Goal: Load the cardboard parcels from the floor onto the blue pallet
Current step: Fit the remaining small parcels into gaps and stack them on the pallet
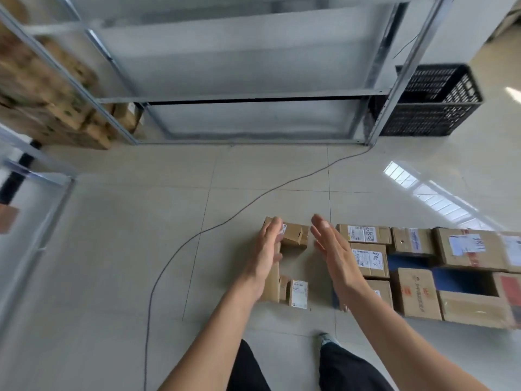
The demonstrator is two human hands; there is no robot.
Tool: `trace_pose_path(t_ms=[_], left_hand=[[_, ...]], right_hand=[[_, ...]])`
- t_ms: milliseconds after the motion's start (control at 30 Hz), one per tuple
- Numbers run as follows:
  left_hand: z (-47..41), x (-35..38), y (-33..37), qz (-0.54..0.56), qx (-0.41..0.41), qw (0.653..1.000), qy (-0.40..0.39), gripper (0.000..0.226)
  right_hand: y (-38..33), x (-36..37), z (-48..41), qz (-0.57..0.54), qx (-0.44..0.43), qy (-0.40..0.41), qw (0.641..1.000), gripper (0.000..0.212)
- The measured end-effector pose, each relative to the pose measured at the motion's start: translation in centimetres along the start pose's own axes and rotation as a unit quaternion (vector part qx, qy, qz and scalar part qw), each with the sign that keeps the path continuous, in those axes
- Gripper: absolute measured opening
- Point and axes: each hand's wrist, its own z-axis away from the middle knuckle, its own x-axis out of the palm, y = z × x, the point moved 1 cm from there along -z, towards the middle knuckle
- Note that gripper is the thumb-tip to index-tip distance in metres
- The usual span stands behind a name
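A small cardboard parcel (296, 235) lies on the tiled floor ahead of me. My left hand (269, 244) hovers at its left end, fingers straight, holding nothing. My right hand (332, 244) is held flat to the parcel's right, apart from it. Closer to me, partly behind my left wrist, stand a tall narrow parcel (273, 283) and a small labelled parcel (298, 293). To the right, several parcels (414, 292) sit on the blue pallet (406, 261), whose blue top shows between them.
A grey cable (225, 221) snakes across the floor from the metal shelving (253, 100) ahead. A black plastic crate (431, 108) stands at the shelving's right. More cardboard boxes (50, 94) fill the racks on the left. My legs and a shoe (327, 340) are below.
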Motion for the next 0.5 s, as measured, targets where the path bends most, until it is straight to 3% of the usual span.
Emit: trace_pose_path(t_ms=[100, 267, 500], left_hand=[[-2.5, -3.7, 2.4, -0.038, 0.012, 0.998, -0.038, 0.060], [-6.8, -11.5, 5.7, -0.096, 0.011, 0.987, -0.126, 0.084], [-11.4, -21.3, 10.4, -0.158, 0.003, 0.962, -0.223, 0.060]], right_hand=[[-1.2, 3.2, -1.8, -0.012, 0.001, 0.038, 0.999, 0.061], [-2.1, 10.5, -4.3, -0.028, 0.008, 0.142, 0.989, 0.066], [-4.5, 19.6, -4.8, -0.070, 0.041, 0.253, 0.964, 0.062]])
